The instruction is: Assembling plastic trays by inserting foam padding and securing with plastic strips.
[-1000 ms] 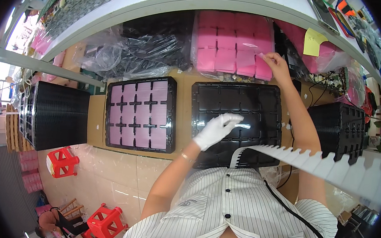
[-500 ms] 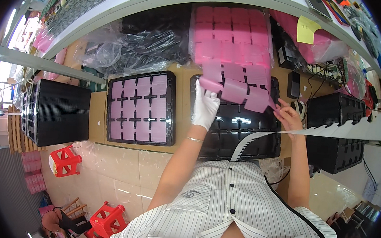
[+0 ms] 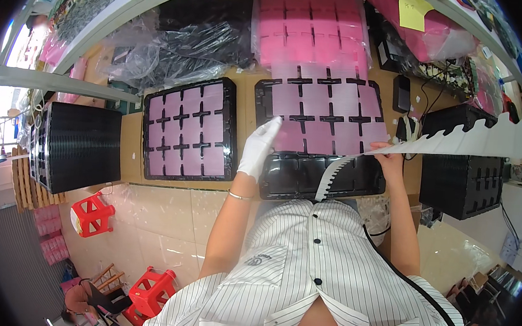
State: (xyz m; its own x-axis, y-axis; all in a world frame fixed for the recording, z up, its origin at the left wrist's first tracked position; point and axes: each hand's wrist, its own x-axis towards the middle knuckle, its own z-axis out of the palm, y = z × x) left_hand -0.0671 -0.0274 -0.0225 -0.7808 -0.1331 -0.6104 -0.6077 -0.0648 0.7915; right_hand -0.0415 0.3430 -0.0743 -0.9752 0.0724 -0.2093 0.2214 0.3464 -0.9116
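A pink sheet (image 3: 315,136) with cross-shaped cutouts lies over the black compartment tray (image 3: 321,177) in front of me, covering its far and middle part. My left hand (image 3: 258,147), in a white glove, closes its fingertips on the sheet's left edge. At the near right corner, my bare right hand (image 3: 390,161) pinches the sheet, its fingers partly hidden by a white jagged-edged strip (image 3: 458,145). The near row of the tray shows uncovered black pockets. To the left, another black tray (image 3: 232,136) is lined with a similar pink sheet (image 3: 184,126).
Stacks of black trays stand at the left (image 3: 81,146) and right (image 3: 461,185). Behind the tray lies a bagged pile of pink sheets (image 3: 311,29), with crumpled clear plastic (image 3: 190,53) beside it. A shelf edge (image 3: 125,17) overhangs the far left. Red stools (image 3: 92,214) stand on the floor.
The pink sheet, lifted and curled before, now lies flatter and nearer over the tray. My left hand has moved left and my right hand slightly down. The whole view has shifted a little.
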